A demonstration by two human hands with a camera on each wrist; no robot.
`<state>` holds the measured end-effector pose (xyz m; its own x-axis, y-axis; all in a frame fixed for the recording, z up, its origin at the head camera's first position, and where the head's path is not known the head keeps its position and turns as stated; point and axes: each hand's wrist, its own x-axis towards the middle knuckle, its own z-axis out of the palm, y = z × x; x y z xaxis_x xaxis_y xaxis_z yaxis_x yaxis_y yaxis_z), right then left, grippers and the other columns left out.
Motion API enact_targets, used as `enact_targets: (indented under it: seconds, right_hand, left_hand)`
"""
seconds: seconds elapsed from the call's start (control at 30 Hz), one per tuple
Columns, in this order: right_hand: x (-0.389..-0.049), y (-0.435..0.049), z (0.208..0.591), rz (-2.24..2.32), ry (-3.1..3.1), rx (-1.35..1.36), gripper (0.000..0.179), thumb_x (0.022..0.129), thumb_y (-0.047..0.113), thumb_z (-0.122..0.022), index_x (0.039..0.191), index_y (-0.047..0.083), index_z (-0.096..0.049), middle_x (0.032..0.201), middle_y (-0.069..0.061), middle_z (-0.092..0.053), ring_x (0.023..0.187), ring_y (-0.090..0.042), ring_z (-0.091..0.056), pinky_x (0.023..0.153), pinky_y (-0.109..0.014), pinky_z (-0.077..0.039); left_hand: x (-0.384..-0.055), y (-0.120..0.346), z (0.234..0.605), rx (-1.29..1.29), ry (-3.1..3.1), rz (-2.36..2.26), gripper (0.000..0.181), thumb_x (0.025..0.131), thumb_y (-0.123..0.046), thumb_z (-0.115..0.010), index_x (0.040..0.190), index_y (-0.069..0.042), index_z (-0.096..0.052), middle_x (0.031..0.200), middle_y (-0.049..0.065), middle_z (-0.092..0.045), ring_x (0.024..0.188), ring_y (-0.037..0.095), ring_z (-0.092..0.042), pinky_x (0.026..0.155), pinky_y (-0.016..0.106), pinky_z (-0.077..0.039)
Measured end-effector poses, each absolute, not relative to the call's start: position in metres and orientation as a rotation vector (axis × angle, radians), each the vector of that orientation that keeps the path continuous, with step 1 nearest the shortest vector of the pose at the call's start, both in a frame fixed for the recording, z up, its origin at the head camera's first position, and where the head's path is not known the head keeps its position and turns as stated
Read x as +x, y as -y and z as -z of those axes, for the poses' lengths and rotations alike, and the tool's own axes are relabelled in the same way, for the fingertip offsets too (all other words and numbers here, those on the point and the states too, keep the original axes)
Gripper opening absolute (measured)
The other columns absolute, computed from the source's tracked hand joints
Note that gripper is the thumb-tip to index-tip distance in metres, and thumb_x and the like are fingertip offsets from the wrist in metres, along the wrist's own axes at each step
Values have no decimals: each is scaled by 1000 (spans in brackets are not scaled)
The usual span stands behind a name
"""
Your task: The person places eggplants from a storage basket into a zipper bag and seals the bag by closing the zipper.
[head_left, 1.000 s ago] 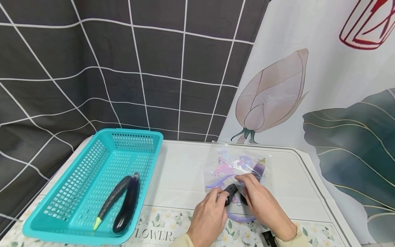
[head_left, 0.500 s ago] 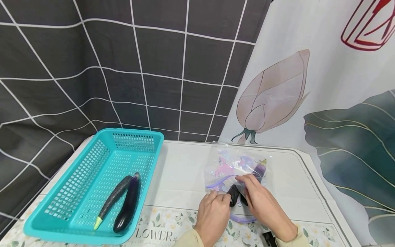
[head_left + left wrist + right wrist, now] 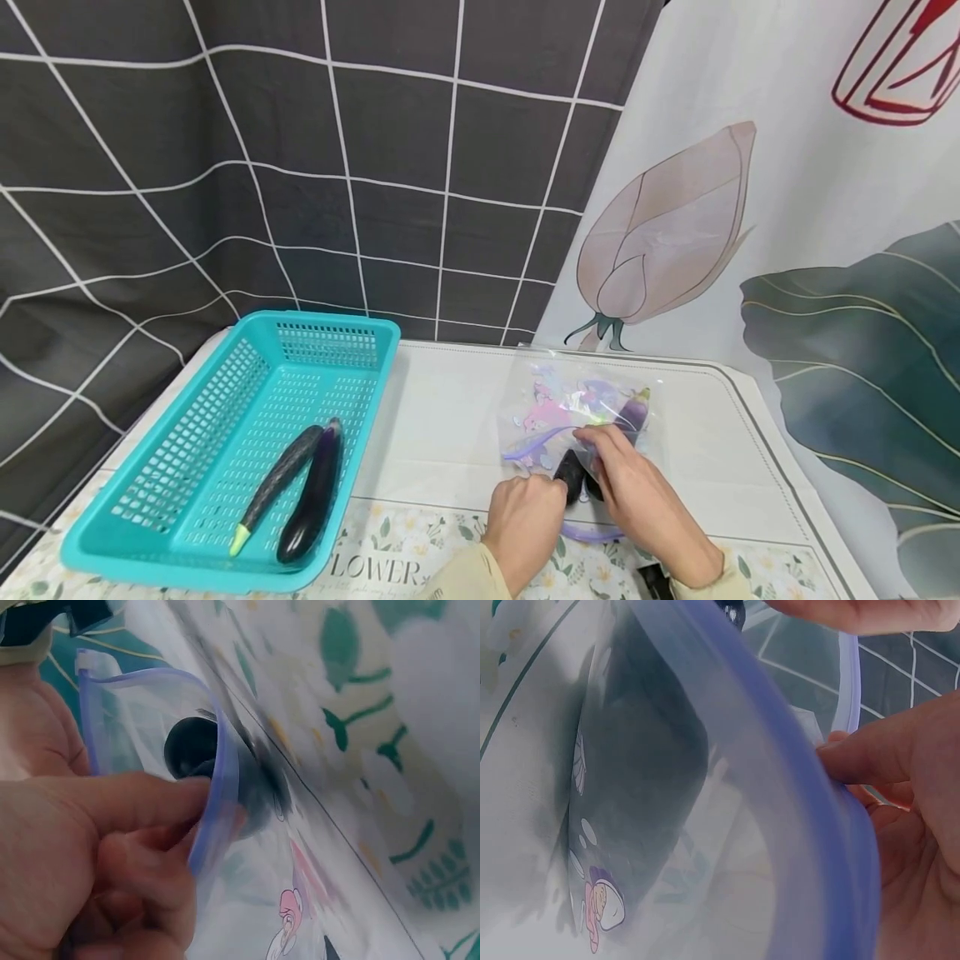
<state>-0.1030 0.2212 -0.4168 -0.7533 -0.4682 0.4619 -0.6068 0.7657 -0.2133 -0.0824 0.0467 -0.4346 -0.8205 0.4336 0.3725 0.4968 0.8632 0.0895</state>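
Observation:
A clear zip bag [image 3: 551,392] with a purple zip edge and cartoon prints lies on the table, its mouth toward me. Through it shows an eggplant [image 3: 633,414] with a green stem end. At the mouth, my left hand [image 3: 527,521] grips a dark, rough-skinned cucumber [image 3: 572,477], its far part inside the bag; the left wrist view shows the left fingertips beside the purple edge, against dark rounded vegetables. My right hand [image 3: 645,504] pinches the bag's upper edge and holds the mouth apart; its thumb [image 3: 870,754] shows on the zip strip.
A turquoise slotted basket [image 3: 180,442] stands on the left, holding a dark cucumber [image 3: 279,479] with a light green tip and an eggplant [image 3: 311,500]. A dark grid cloth [image 3: 390,167] and a flowered curtain [image 3: 787,208] hang behind the table.
My left hand has shifted slightly right and turned, and the cucumber has moved a little farther right with it, now more upright. The right hand keeps its place on the bag.

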Motion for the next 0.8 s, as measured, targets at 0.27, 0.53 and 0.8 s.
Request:
enact_targets:
  seconds: [0.27, 0.53, 0.8]
  right_hand:
    - [-104, -221, 417, -495, 2582, 811, 40, 87, -10, -64, 124, 3, -57, 119, -6, -58, 99, -20, -66, 73, -34, -56]
    - [-103, -221, 417, -498, 2572, 817, 40, 87, -11, -64, 124, 3, -57, 118, -6, -58, 92, -19, -65, 70, -31, -55]
    - [-105, -221, 418, -492, 2559, 829, 40, 86, -11, -65, 123, 3, -58, 118, -7, -58, 94, -20, -66, 69, -31, -55]
  left_hand:
    - [-85, -45, 435, -754, 2729, 391, 7, 85, -14, -75, 91, -18, -78, 78, -5, -68, 59, 10, -64, 48, 26, -49]
    - [-85, -37, 435, -753, 2714, 551, 19, 82, -16, -77, 101, -18, -78, 92, -4, -72, 66, 11, -66, 50, 24, -47]
    - [-80, -25, 426, -795, 2694, 758, 24, 87, -17, -74, 110, -16, -77, 107, -2, -73, 86, 13, -71, 64, 28, -56]
